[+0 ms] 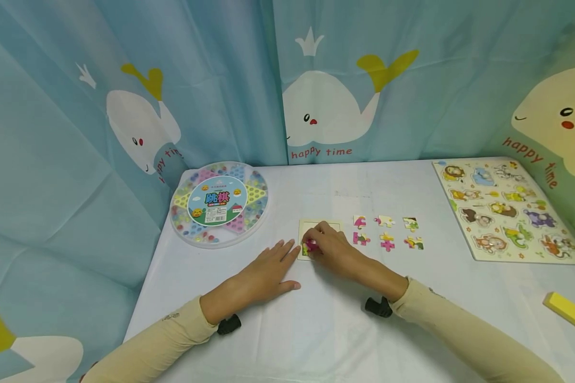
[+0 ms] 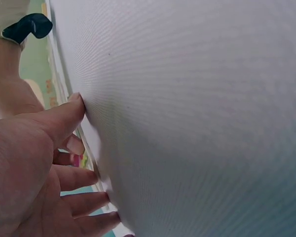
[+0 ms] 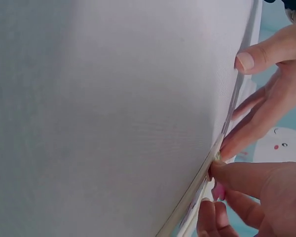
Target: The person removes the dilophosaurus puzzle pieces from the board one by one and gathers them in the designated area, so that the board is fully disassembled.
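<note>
A small pale square puzzle tray (image 1: 319,221) lies on the white table. My right hand (image 1: 334,252) is over it and pinches a pink puzzle piece (image 3: 218,191) between thumb and fingers, low at the tray's left part. Its lower edge is hidden by the fingers. My left hand (image 1: 269,272) rests on the tabletop with fingers spread, the fingertips at the tray's left edge. To the right of the tray, loose puzzle pieces (image 1: 387,243) in pink, green, yellow and white lie in two rows.
A round Chinese checkers box (image 1: 218,201) lies at the back left. On the right is a large animal puzzle board (image 1: 505,213), with a yellow block (image 1: 568,310) nearer the front. A blue whale-print curtain (image 1: 220,96) hangs behind the table.
</note>
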`<state>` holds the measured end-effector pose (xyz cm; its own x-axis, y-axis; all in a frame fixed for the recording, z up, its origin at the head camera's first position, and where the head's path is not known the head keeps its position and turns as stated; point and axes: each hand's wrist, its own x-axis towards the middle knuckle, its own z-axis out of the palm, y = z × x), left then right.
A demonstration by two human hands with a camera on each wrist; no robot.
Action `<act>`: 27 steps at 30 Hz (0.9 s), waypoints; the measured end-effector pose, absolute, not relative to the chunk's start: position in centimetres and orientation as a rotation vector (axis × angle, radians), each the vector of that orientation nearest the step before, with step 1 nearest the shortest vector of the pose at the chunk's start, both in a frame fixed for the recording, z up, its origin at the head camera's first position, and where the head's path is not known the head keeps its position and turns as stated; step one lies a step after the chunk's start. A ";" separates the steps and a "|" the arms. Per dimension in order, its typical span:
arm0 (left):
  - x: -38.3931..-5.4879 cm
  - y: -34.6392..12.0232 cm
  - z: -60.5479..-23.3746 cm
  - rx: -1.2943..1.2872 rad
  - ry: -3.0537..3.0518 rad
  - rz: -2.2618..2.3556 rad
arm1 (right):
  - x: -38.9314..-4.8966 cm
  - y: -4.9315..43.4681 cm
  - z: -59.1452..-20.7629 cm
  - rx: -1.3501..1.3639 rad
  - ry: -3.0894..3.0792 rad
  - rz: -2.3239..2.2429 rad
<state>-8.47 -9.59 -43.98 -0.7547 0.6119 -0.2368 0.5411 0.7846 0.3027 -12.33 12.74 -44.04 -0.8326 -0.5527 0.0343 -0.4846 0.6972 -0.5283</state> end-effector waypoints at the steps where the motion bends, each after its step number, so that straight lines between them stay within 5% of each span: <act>1: -8.5 -9.6 -44.0 0.885 2.655 0.306 | -12.4 12.8 -44.0 -0.853 2.780 -0.813; 17: -8.5 -9.5 -44.2 0.859 2.650 0.305 | -14.2 15.3 -41.2 -0.866 2.673 -1.066; 27: -8.5 -9.4 -44.3 0.849 2.653 0.325 | -14.9 20.3 -39.3 -0.631 2.657 -1.074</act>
<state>-8.52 -9.42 -44.30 -0.7657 0.5948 -0.2448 0.5182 0.7959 0.3130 -14.86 20.26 -39.28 -0.8871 -0.4605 -0.0310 -0.3097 0.6437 -0.6998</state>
